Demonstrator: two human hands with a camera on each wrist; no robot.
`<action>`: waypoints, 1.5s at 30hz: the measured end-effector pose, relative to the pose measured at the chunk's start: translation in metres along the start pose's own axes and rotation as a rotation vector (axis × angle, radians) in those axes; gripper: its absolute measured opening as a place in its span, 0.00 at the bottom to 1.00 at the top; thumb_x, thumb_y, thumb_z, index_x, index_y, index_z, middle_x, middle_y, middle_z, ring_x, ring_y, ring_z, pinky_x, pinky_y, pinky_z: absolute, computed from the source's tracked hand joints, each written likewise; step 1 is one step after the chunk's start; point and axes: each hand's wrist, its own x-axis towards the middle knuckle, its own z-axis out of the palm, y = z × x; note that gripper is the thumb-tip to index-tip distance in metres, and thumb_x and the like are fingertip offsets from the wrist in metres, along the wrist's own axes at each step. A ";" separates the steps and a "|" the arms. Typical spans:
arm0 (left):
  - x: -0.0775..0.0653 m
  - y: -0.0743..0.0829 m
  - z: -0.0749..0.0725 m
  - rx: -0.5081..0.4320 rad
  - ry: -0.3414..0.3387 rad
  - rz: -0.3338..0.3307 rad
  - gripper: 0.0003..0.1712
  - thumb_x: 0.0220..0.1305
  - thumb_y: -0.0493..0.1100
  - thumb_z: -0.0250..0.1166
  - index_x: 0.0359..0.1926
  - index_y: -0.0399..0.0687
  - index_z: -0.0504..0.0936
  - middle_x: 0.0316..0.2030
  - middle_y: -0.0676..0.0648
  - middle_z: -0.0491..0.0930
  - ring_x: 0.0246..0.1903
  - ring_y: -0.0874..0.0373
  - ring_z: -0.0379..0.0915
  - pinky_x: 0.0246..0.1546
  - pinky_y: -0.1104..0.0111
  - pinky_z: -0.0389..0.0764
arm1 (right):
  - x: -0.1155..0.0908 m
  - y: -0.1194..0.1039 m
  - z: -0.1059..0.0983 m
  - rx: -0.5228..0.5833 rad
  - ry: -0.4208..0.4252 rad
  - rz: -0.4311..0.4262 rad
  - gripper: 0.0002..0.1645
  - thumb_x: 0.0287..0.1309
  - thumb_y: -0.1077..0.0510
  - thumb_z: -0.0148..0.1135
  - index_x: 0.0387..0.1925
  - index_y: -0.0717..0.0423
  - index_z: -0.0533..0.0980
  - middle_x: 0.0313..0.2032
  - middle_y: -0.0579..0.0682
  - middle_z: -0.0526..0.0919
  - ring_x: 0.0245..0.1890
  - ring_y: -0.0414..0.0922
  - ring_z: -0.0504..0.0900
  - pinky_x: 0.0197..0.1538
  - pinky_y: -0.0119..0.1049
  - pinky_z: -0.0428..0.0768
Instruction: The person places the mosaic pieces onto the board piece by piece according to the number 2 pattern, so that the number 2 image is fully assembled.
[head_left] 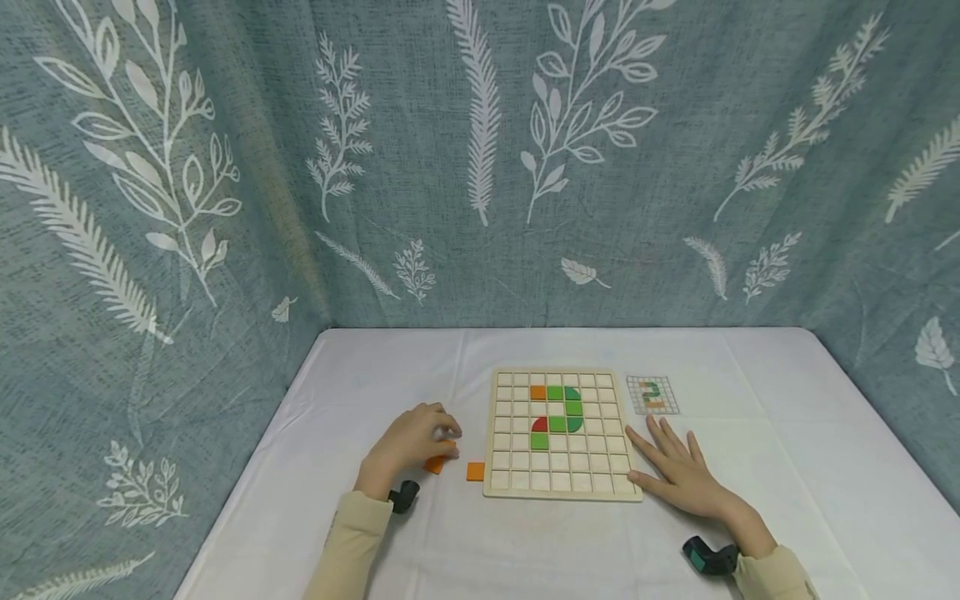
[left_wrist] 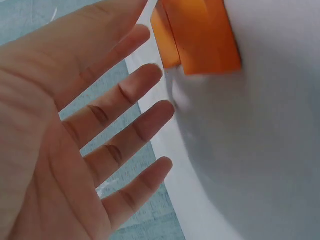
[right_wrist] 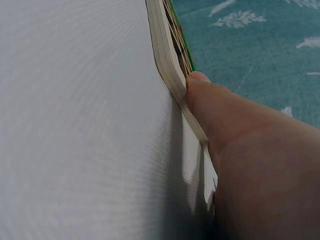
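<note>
My left hand [head_left: 412, 437] is over the table left of the board, beside orange tiles [head_left: 435, 464]. In the left wrist view its fingers are spread and fairly straight, and the thumb lies close to the orange tiles [left_wrist: 205, 40]; whether it touches them is hidden. Another orange square tile [head_left: 476, 472] lies against the left edge of the wooden grid board [head_left: 562, 492]. On the board, one orange, several green and one red piece form a curved figure. My right hand [head_left: 678, 475] rests spread, its thumb [right_wrist: 200, 90] and a fingertip touching the board's right edge.
A small pattern card [head_left: 652, 394] with a coloured figure on a grid lies right of the board's far corner. White cloth [head_left: 555, 550] covers the table. A blue-green leaf-patterned curtain [head_left: 420, 167] hangs behind and at both sides.
</note>
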 end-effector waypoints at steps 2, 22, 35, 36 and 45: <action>-0.002 -0.002 -0.001 -0.002 -0.010 -0.016 0.13 0.46 0.46 0.74 0.35 0.50 0.86 0.32 0.54 0.77 0.35 0.57 0.70 0.38 0.65 0.74 | 0.000 -0.001 0.000 -0.003 0.002 -0.001 0.40 0.59 0.39 0.54 0.69 0.46 0.57 0.70 0.65 0.45 0.70 0.65 0.38 0.65 0.64 0.25; -0.007 -0.007 -0.004 -0.009 -0.026 -0.089 0.13 0.44 0.50 0.74 0.33 0.54 0.86 0.29 0.56 0.77 0.31 0.62 0.67 0.33 0.69 0.71 | 0.000 0.002 0.001 0.004 -0.022 0.006 0.41 0.59 0.38 0.53 0.70 0.46 0.55 0.71 0.64 0.43 0.70 0.63 0.36 0.65 0.62 0.22; -0.003 0.004 -0.002 0.111 0.024 -0.029 0.12 0.43 0.48 0.75 0.29 0.51 0.85 0.19 0.57 0.72 0.25 0.63 0.64 0.31 0.69 0.69 | 0.000 0.002 0.000 0.000 -0.017 0.001 0.41 0.59 0.38 0.53 0.70 0.45 0.55 0.71 0.64 0.43 0.70 0.63 0.36 0.65 0.62 0.23; -0.003 0.004 -0.001 0.114 0.024 -0.028 0.11 0.43 0.48 0.75 0.29 0.51 0.85 0.19 0.57 0.72 0.25 0.63 0.64 0.31 0.69 0.69 | 0.000 0.001 -0.001 -0.002 -0.014 0.000 0.41 0.59 0.38 0.53 0.70 0.45 0.55 0.71 0.64 0.43 0.70 0.63 0.36 0.66 0.62 0.23; -0.002 0.005 0.000 0.128 0.045 0.037 0.11 0.43 0.47 0.75 0.29 0.50 0.85 0.18 0.56 0.73 0.24 0.63 0.62 0.31 0.70 0.68 | 0.000 -0.003 -0.004 0.002 -0.003 -0.004 0.40 0.59 0.40 0.54 0.69 0.48 0.57 0.70 0.66 0.45 0.69 0.65 0.38 0.65 0.65 0.26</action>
